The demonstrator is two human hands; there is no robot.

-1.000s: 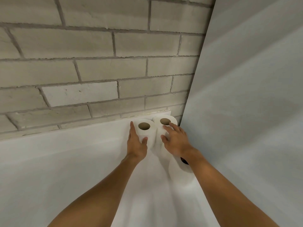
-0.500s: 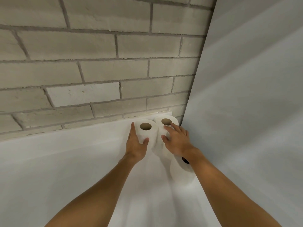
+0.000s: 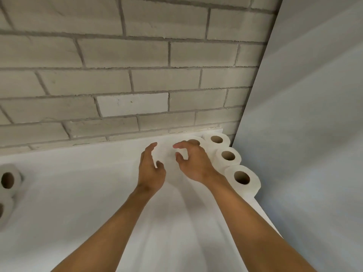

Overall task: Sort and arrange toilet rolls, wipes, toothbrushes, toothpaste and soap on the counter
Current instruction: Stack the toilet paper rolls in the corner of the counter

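White toilet rolls [image 3: 227, 155] line the desk's [image 3: 78, 193] right edge; left hand [image 3: 150, 171] and right hand [image 3: 193, 163] hover beside them, fingers spread, gripping nothing.

Toilet rolls, 6 in view. 4 upright in the right corner grp: one at the back [image 3: 216, 139], one mid [image 3: 227, 156], one front [image 3: 242, 178], plus 1 partly hidden behind my fingers [image 3: 193, 141]. 2 more at the left edge: upper [image 3: 8, 179], lower [image 3: 5, 211], cut off by frame. My hands: 2.
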